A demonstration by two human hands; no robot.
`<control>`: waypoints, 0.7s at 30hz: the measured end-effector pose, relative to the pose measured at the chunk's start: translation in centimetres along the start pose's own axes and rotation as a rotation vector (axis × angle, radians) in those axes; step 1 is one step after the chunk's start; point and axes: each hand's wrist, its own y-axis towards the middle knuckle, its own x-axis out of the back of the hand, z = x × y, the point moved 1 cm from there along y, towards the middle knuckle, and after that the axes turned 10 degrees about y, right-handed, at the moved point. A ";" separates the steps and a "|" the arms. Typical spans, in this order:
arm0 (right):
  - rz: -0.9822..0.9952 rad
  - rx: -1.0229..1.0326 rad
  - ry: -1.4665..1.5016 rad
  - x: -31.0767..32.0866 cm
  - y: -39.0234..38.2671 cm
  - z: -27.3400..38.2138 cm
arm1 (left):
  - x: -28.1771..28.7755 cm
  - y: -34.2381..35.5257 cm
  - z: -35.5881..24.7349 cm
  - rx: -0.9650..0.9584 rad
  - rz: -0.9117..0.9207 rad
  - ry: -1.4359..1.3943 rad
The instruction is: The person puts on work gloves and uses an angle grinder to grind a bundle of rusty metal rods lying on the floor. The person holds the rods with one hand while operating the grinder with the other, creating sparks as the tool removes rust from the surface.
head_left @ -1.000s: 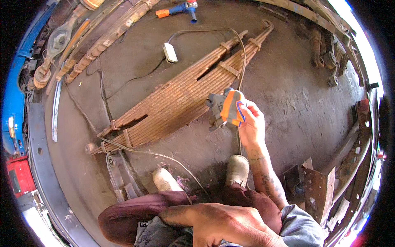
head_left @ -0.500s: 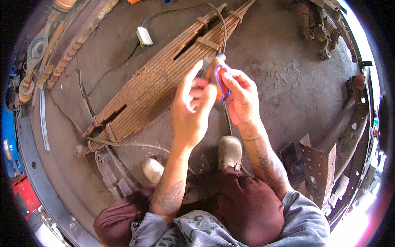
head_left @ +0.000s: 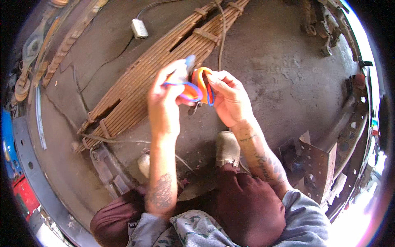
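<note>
I hold work gloves in orange and grey with blue-edged cuffs up at the middle of the view. My left hand grips one glove, blurred by motion, with its fingers wrapped at the side. My right hand pinches the cuff of the other glove, which faces the first. Behind both hands a large stack of rusty leaf springs lies diagonally on the concrete floor.
A white box with cables is beyond the springs. Rusty shafts lie left, old suspension parts back right. A perforated steel bracket stands right of my knee, a grey beam left. My boot is below my hands.
My left hand has risen from my lap to the gloves and moved left with one, parting it from the other. My right hand has shifted left and turned its glove.
</note>
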 end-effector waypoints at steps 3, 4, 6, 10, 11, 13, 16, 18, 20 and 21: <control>-0.040 0.057 0.060 -0.6 0.3 0.1 | 4.1 0.8 1.3 -0.083 0.045 0.101; -0.042 0.050 0.061 -0.8 0.3 -0.1 | 4.7 0.8 0.9 -0.125 0.111 0.053; -0.023 0.063 -0.013 -0.6 0.3 0.2 | 2.6 0.1 0.4 -0.172 0.068 0.344; 0.034 0.137 -0.230 -0.8 -0.1 0.9 | -2.0 -0.9 0.8 -0.203 0.094 0.859; 0.006 0.141 -0.319 -0.1 -0.1 1.7 | -2.1 -0.7 0.8 -0.201 0.118 0.934; -0.021 0.126 -0.272 1.0 -0.6 2.1 | -1.5 -0.5 1.6 -0.231 0.271 0.973; -0.075 0.119 -0.327 2.5 -1.2 2.2 | -1.8 -0.8 2.4 -0.277 0.249 1.087; -0.052 0.132 -0.346 2.9 -1.3 1.9 | -2.4 -1.3 2.6 -0.274 0.240 1.176; -0.049 0.139 -0.379 3.1 -1.4 2.4 | -2.7 -1.9 2.7 -0.249 0.238 1.193; -0.042 0.148 -0.390 2.9 -1.4 2.6 | -2.7 -1.9 2.7 -0.244 0.236 1.206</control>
